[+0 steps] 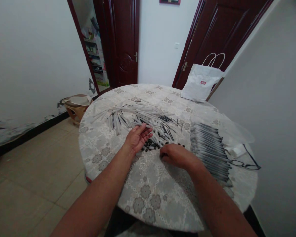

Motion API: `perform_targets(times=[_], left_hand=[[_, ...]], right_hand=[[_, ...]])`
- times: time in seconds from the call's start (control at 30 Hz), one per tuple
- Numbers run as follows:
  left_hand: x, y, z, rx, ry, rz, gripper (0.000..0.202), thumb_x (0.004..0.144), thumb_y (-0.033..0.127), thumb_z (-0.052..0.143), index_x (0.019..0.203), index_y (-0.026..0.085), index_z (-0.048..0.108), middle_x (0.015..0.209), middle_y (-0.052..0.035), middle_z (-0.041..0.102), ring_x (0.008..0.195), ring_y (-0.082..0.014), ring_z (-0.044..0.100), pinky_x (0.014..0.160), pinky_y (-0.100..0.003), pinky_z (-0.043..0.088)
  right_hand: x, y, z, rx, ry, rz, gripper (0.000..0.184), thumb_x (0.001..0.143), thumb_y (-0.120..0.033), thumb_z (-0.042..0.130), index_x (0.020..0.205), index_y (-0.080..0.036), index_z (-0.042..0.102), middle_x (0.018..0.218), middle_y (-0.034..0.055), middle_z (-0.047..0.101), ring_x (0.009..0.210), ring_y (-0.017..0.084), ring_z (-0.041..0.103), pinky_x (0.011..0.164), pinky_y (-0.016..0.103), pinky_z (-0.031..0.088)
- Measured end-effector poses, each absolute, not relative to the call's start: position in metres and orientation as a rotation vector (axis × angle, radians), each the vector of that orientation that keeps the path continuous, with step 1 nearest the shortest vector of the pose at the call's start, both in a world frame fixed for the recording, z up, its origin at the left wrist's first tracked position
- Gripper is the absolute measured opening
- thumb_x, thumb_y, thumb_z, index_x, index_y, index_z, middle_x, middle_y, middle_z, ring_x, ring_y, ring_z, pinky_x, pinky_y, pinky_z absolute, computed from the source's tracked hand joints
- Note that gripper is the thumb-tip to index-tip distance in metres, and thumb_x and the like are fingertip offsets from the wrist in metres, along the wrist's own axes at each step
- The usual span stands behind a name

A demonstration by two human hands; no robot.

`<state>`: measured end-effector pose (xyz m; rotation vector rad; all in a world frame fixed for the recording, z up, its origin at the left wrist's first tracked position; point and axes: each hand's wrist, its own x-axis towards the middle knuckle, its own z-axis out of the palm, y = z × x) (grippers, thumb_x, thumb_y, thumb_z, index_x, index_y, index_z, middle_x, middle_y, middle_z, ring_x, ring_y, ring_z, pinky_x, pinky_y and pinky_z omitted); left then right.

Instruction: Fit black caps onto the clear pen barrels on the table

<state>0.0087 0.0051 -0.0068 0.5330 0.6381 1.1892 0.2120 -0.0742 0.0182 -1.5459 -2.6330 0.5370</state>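
Observation:
My left hand [137,137] is palm up over the middle of the round table, thumb and fingers closed on a thin whitish pen barrel [148,126]. Under and beside it lies a heap of small black pen caps [151,144]. At the right edge of these caps my right hand [174,154] rests low near the cloth, fingers bent together; what they hold, if anything, is hidden. Beyond both hands spread many loose translucent pen barrels [143,112] and thin dark refills [165,118]. Right of my right hand, pens [209,148] lie in a neat stacked row.
A patterned cloth [145,197] covers the table. Black-framed glasses [245,164] and a small white object [237,151] lie at the right, near clear plastic [239,130]. A white paper bag [202,82] stands at the far right edge. A wooden stool [76,107] is at the left.

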Motion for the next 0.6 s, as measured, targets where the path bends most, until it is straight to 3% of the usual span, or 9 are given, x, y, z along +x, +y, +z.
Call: perform_targets(times=[0.17, 0.37, 0.6], left_hand=[[0.009, 0.002, -0.006, 0.581, 0.592, 1.138, 0.024, 0.080, 0.022, 0.083, 0.093, 0.015, 0.064, 0.091, -0.0064, 0.077, 0.087, -0.0198, 0.076, 0.080, -0.034, 0.063], [0.012, -0.005, -0.003, 0.660, 0.546, 1.058, 0.028, 0.076, 0.019, 0.084, 0.095, 0.016, 0.064, 0.094, -0.0066, 0.078, 0.089, -0.0220, 0.077, 0.083, -0.037, 0.062], [0.014, -0.008, -0.001, 0.706, 0.558, 1.036, 0.028, 0.074, 0.020, 0.085, 0.094, 0.016, 0.066, 0.092, -0.0059, 0.078, 0.088, -0.0205, 0.076, 0.085, -0.036, 0.061]], right_hand=[[0.208, -0.067, 0.020, -1.364, -2.202, 0.579, 0.012, 0.090, -0.022, 0.057, 0.096, -0.021, 0.067, 0.085, 0.0018, 0.070, 0.077, 0.015, 0.063, 0.072, 0.026, 0.044], [0.194, -0.053, 0.004, -1.236, -1.310, 0.937, 0.022, 0.086, -0.040, 0.064, 0.096, -0.021, 0.058, 0.077, -0.0011, 0.069, 0.050, 0.011, 0.053, 0.048, 0.023, 0.040], [0.186, -0.051, -0.006, -1.188, -1.198, 0.921, 0.028, 0.083, -0.044, 0.071, 0.097, -0.020, 0.063, 0.065, -0.0040, 0.063, 0.050, 0.010, 0.051, 0.047, 0.022, 0.038]])
